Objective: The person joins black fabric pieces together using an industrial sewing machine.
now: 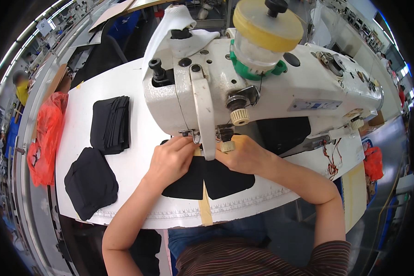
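Observation:
Black fabric pieces [188, 182] lie side by side under the head of a white sewing machine [276, 92], meeting along a line over a strip of yellowish tape [205, 207]. My left hand [172, 158] is closed, its fingers pinched on the fabric's far edge to the left of the needle area. On the other side my right hand [244, 155] curls over the right-hand fabric, also closed on it. The machine's pale lever [202, 110] and a knob hide some fingertips and the needle itself.
Left on the white table [138, 110] are a neat stack of black pieces [110, 124] and a looser black pile [91, 183]. A red plastic bag [50, 133] hangs at the left edge. Another black piece [283, 133] lies beneath the machine arm, near reddish threads [332, 161].

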A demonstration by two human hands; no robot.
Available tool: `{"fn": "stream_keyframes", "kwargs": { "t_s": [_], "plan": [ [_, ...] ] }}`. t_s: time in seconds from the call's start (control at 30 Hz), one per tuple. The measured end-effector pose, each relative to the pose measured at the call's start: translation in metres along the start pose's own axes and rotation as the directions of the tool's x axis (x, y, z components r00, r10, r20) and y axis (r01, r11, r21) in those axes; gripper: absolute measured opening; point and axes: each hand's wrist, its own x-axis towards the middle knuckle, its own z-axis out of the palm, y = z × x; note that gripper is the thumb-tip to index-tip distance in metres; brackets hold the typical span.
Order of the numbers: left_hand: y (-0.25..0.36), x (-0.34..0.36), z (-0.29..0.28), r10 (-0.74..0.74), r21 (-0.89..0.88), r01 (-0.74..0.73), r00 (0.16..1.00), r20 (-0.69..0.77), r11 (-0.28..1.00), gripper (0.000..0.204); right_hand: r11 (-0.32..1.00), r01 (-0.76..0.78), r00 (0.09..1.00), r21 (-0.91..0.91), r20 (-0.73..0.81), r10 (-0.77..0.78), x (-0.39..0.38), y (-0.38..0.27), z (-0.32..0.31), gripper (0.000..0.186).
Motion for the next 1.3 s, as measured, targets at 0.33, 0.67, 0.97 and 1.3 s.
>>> {"fn": "stream_keyframes", "kwargs": {
  "t_s": [0.33, 0.67, 0.97, 1.3],
  "plan": [
    [-0.009, -0.002, -0.004, 0.046, -0.084, -0.039, 0.995, 0.086, 0.996, 0.024, 0.996, -0.056, 0.994, 0.074, -0.086, 0.062, 0.001, 0.002, -0.003, 0.005],
    [-0.008, -0.002, -0.009, 0.166, 0.037, -0.172, 0.976, 0.14, 0.984, 0.028, 0.994, -0.058, 0.997, 0.087, -0.043, 0.062, 0.001, 0.001, -0.005, 0.006],
    [-0.007, 0.004, -0.011, 0.225, 0.035, -0.228, 0.971, 0.087, 0.973, 0.027, 0.999, -0.047, 0.999, -0.008, -0.019, 0.047, -0.001, 0.002, -0.002, 0.007],
    [-0.018, 0.004, -0.006, 0.129, 0.046, -0.134, 0.985, 0.113, 0.99, 0.025, 0.989, -0.083, 0.997, -0.12, -0.009, 0.083, -0.001, 0.001, 0.0, 0.005]
  ]
}}
